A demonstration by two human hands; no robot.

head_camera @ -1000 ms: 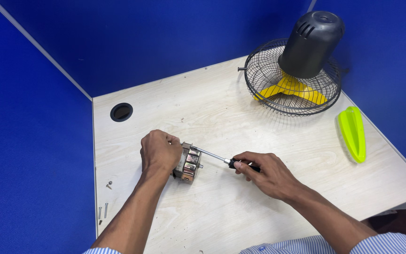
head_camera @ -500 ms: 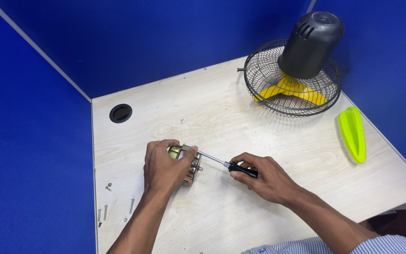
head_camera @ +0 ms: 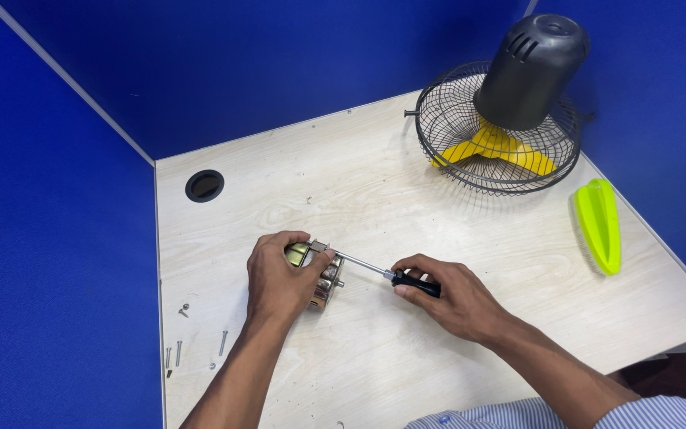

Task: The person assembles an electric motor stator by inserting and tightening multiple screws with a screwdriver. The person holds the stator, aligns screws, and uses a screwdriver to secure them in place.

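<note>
My left hand [head_camera: 279,278] wraps over a small metal fan motor [head_camera: 321,274] that rests on the pale wooden desk [head_camera: 375,191]. My right hand [head_camera: 450,298] grips the black handle of a screwdriver [head_camera: 406,281]. Its thin steel shaft runs up and left, and the tip meets the motor's top near my left thumb. Most of the motor is hidden under my left palm.
A wire fan guard [head_camera: 498,127] with yellow blades and a dark grey motor cover [head_camera: 529,67] lies at the back right. A lime green brush [head_camera: 599,225] lies by the right edge. Several loose screws [head_camera: 192,342] are near the left edge. A round cable hole [head_camera: 204,184] is at the back left. Blue partitions surround the desk.
My left hand has shifted its hold over the motor and turned it slightly. The screwdriver tip stays against the motor, and my right hand has barely moved.
</note>
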